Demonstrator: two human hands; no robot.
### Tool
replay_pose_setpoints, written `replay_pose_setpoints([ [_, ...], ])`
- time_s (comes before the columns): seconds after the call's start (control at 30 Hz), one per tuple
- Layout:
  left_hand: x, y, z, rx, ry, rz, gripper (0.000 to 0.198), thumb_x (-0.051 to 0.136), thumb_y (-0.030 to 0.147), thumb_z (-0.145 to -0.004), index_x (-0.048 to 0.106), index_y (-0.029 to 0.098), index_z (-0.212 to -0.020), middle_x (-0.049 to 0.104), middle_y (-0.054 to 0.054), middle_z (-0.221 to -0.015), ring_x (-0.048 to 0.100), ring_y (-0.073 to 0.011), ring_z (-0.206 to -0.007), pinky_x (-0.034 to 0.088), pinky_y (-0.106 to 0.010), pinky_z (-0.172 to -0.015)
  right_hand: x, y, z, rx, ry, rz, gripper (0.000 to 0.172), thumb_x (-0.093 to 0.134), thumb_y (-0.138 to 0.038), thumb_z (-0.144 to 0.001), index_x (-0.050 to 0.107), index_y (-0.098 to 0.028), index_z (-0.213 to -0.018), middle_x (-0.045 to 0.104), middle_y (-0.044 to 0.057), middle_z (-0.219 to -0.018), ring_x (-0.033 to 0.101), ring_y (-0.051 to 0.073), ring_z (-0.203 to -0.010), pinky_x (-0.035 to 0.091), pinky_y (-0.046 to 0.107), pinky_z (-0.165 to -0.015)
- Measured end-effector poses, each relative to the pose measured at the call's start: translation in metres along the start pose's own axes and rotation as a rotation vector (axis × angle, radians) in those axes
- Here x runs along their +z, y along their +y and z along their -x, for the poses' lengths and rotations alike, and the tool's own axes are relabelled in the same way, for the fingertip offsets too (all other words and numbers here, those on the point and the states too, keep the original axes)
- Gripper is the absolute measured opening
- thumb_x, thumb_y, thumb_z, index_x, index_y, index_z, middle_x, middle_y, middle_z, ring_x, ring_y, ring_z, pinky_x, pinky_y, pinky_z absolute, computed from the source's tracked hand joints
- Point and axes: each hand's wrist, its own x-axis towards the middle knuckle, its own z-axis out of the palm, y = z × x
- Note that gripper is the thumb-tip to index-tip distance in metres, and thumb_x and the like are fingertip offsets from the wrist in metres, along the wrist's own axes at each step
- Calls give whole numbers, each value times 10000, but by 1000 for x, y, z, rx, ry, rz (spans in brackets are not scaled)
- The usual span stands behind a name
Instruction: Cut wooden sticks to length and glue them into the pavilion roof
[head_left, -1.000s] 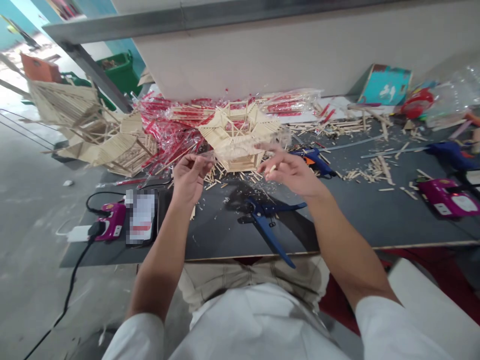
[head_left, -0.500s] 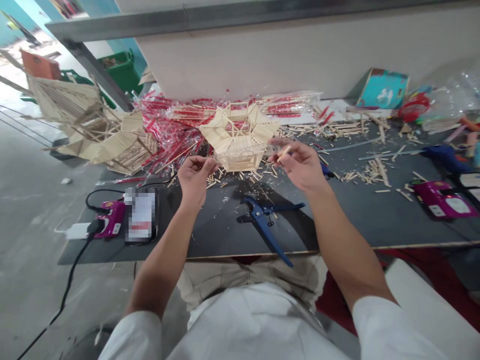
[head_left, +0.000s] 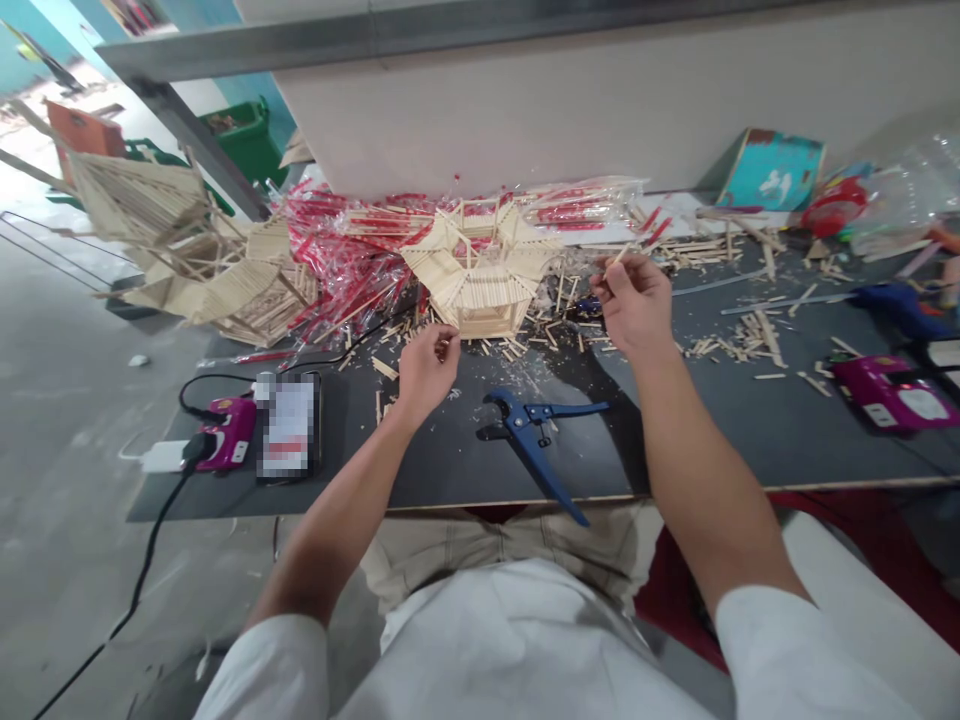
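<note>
Table (head_left: 750, 430): dark top, littered with wood offcuts, most thickly along the far side by the wall.

Stick frames (head_left: 187, 270): large pale lattice pieces stacked at the far left corner, partly overhanging the edge.

Wrapper pile (head_left: 337, 260): red and clear plastic sleeves heaped between the frames and the stick house, some running behind the house.

Stick house (head_left: 480, 270): upright at the far middle of the table, peaked roof sections, loose offcuts around its base.

Right hand (head_left: 637, 305): raised just right of the house, fingers closed. It pinches a short stick (head_left: 619, 257) at its lower end, and the stick points up and left toward the roof without touching it.

Left hand (head_left: 427, 365): low, just in front of the house's near left corner. Fingers are curled in with the tips together. Whether anything sits between them is too small to tell.

Cutter (head_left: 532, 440): blue handles, lying flat on the near part of the table between the two forearms, untouched.

Phone (head_left: 289, 425): flat near the left edge, beside a small purple unit (head_left: 225, 445) with black cables.
</note>
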Motion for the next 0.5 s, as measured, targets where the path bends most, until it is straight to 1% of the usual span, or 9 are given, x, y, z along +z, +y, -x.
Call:
replay_pose_setpoints([
  [0.13,0,-1,2,45,-37,-57,139,636,277,-1008,738,203,-1066,793,-66,-951,721,-196,-793,537,-339,-795,-2,5,-8,-42,-38,19,402,976,-526,-768,678,-302,-919,760,-16,-1010,722,126,-805,608,271,-689],
  [0.27,-4,5,3,92,-96,-183,142,603,242,-1019,727,214,-1084,789,-54,-951,720,-205,-829,538,-345,-797,-4,9,-18,-72,-28,25,454,1009,-573,-709,704,-304,-911,776,-30,-1006,742,120,-787,620,244,-665],
  [0.33,-6,9,4,106,-101,-252,138,604,229,-1017,725,222,-1083,787,-46,-952,719,-206,-852,536,-346,-811,-3,11,-20,-70,-38,24,483,1024,-599,-667,710,-311,-894,779,-39,-982,741,117,-768,623,237,-654],
  [0.5,-7,13,5,107,-122,-263,128,612,232,-1015,719,237,-1085,789,-31,-967,728,-196,-878,534,-331,-824,1,13,-18,-58,-46,14,475,1020,-618,-670,722,-322,-892,783,-45,-980,726,104,-736,636,235,-664],
])
